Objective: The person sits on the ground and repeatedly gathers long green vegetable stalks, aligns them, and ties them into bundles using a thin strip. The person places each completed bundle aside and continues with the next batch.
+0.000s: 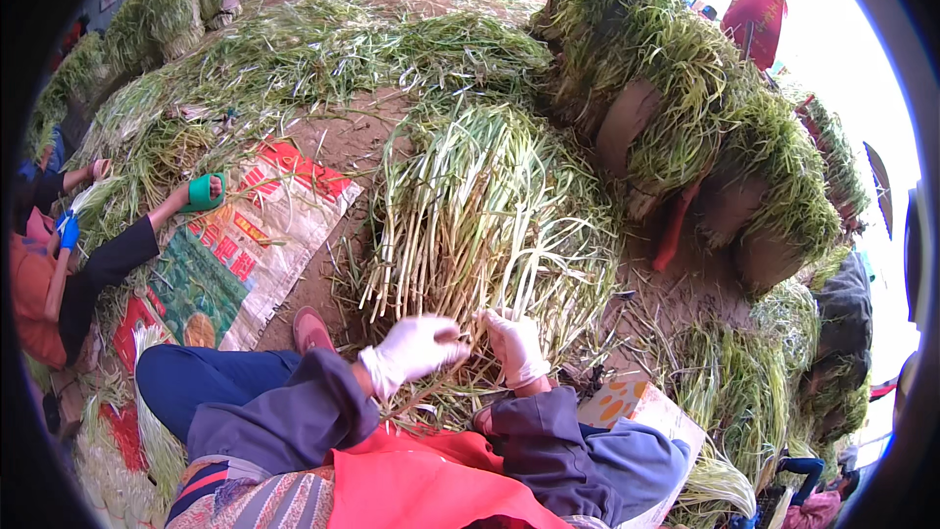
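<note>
In front of me lies a thick heap of long leafy green stalks [433,235], their leaves pointing away and their pale brownish cut ends towards me. My right hand [514,349], in a thin white glove, grips the lower ends of a few clean, pale stalks [524,272] that lean over the heap. Just to its left is my left hand [418,353], also white-gloved and blurred. Its thumb and fingers are apart, and I see nothing held between them. Loose husks and leaf scraps [440,400] lie below both hands.
A printed woven sack [294,235] lies flat on the left, near a seated person in green sandals [202,193]. Large upright bundles of greens [661,88] stand at right. A cardboard piece [661,419] is beside my right knee. Leafy piles [330,51] cover ground ahead.
</note>
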The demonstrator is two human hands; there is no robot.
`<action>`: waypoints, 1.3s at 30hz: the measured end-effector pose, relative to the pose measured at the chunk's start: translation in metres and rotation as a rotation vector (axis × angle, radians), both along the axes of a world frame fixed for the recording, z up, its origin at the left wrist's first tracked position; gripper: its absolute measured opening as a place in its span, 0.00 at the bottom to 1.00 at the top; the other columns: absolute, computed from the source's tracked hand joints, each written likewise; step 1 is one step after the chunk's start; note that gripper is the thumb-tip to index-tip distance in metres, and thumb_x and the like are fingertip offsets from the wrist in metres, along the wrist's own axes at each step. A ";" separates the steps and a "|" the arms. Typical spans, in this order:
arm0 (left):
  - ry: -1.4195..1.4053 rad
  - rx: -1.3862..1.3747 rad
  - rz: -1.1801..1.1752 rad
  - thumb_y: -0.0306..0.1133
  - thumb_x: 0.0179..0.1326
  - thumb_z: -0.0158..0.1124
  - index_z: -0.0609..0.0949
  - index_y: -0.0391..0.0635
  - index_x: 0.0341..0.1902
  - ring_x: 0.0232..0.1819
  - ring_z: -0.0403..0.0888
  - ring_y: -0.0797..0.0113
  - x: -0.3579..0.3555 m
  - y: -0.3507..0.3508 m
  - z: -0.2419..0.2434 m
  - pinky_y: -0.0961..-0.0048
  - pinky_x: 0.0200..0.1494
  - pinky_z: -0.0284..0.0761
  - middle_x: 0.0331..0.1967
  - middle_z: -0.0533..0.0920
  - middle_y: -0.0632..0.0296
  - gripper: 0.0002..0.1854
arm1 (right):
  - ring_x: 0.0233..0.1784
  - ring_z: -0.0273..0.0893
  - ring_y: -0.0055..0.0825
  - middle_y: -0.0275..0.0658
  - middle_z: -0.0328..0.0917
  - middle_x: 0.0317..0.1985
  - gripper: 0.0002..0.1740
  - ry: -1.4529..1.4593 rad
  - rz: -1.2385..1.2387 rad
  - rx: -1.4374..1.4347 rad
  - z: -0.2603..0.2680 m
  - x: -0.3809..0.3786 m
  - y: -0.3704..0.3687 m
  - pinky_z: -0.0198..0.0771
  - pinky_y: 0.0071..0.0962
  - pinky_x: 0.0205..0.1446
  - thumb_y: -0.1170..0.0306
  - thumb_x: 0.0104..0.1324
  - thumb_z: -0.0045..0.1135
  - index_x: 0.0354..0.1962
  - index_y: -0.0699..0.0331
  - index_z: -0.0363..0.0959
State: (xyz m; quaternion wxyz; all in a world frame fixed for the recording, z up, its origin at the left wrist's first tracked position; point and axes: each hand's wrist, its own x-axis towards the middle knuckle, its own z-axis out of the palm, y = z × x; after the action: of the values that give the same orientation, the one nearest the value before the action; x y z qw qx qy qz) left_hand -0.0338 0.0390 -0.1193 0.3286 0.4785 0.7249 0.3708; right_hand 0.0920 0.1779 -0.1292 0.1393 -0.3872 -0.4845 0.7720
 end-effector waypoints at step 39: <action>-1.350 0.816 0.854 0.28 0.64 0.52 0.76 0.38 0.33 0.27 0.78 0.73 -0.256 -0.042 -0.012 0.79 0.32 0.79 0.26 0.78 0.61 0.07 | 0.11 0.44 0.12 0.25 0.53 0.14 0.12 1.365 -0.132 0.211 0.186 0.158 0.277 0.41 0.17 0.14 0.69 0.70 0.40 0.29 0.66 0.67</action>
State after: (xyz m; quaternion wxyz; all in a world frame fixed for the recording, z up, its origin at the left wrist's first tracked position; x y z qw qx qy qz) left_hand -0.2893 -0.0030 -0.1313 0.3233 -0.0724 0.3055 0.8927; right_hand 0.2497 0.4550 0.0568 0.4964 0.1718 -0.3364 0.7816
